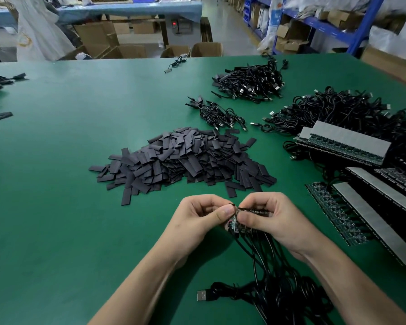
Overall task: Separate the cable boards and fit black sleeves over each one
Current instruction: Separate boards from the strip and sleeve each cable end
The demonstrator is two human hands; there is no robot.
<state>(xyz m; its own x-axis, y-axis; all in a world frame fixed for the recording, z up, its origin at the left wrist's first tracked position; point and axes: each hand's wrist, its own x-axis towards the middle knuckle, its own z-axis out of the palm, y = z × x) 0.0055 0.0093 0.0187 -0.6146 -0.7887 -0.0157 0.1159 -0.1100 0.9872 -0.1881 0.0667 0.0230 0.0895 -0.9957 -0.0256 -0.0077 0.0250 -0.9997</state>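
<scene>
While left grip (197, 214) and right grip (270, 219) pinch one board strip (253, 210) | sleeve pile (183, 158): 1

Beyond my green counter (56, 184)

Past its far edge I see open cardboard boxes (206, 49) on the floor, a blue-covered table (127, 8) behind them, blue shelving (326, 29) on the right and a white coat (38, 31) far left.

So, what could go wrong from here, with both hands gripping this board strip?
The board strip is pinched by the left hand and right hand right at the bend, so it might snap unevenly or slip. Its cables hang into a tangle below, so a freed board could snag and drag the others.
</scene>
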